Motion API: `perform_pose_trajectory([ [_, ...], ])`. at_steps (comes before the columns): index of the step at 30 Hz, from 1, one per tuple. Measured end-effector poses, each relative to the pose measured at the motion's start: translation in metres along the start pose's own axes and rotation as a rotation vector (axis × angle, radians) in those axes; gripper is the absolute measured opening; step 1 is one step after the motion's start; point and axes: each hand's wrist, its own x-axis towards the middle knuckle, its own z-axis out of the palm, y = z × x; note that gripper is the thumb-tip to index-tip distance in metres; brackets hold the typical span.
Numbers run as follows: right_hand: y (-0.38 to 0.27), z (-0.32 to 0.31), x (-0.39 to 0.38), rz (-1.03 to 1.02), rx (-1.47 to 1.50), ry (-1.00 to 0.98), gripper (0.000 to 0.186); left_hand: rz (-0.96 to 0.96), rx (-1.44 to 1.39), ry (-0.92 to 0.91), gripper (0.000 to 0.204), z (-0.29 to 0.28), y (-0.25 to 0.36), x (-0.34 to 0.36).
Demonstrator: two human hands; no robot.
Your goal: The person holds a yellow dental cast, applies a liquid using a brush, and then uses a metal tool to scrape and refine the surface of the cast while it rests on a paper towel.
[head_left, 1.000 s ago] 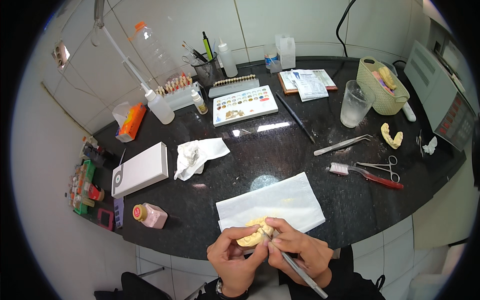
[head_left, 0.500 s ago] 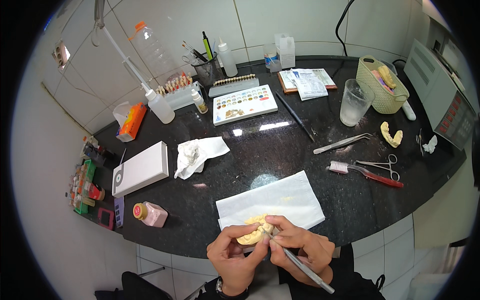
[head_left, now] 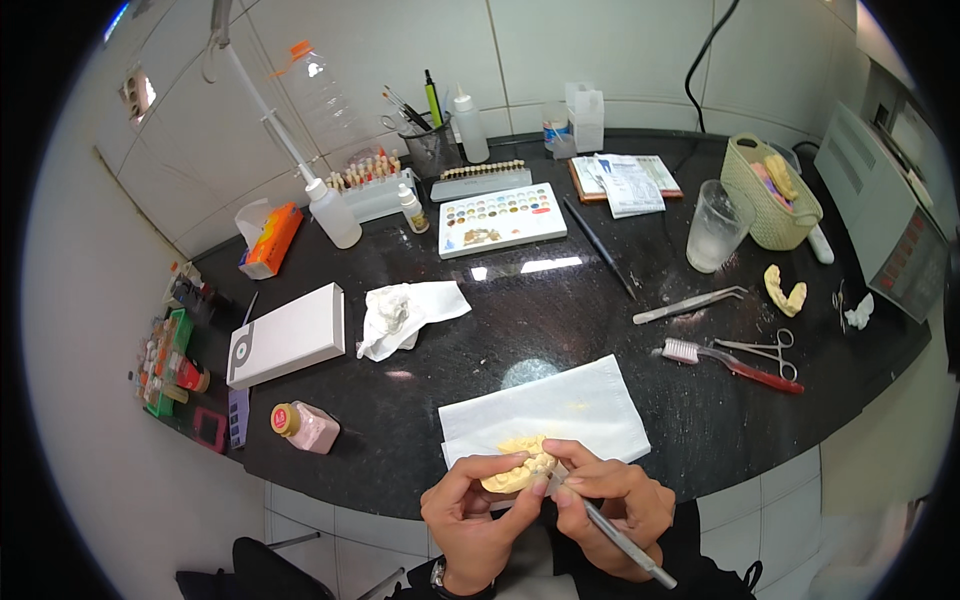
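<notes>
Dental cast (head_left: 512,477), one, sits clamped in the left hand (head_left: 480,515); close beside, the right hand (head_left: 622,508) grips one metal-handled tool (head_left: 634,547). One white sheet (head_left: 560,405) lies just beyond.

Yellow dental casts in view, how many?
3: one held cast between the left hand and right hand; one horseshoe-shaped cast on the countertop at right; one cast atop the basket. The basket may hide more.

A head-worn fisheye looks down across the black countertop (head_left: 400,440).
</notes>
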Motion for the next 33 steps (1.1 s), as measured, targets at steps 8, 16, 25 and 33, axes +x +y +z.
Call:
perform_pose_trajectory([
  [8,-0.009,-0.002,0.008,0.269,0.134,0.020,0.009,-0.049,-0.043,-0.040,0.025,-0.004,-0.001,0.006],
  [16,-0.009,-0.005,0.010,0.289,0.151,-0.026,0.010,-0.058,0.002,-0.035,0.025,-0.004,0.001,0.005],
  [25,-0.007,-0.004,0.010,0.262,0.159,-0.017,0.010,-0.015,0.060,-0.028,0.025,-0.002,0.002,0.005],
  [33,-0.009,-0.003,0.010,0.278,0.143,-0.038,0.009,-0.001,0.061,-0.044,0.024,-0.004,0.001,0.006],
])
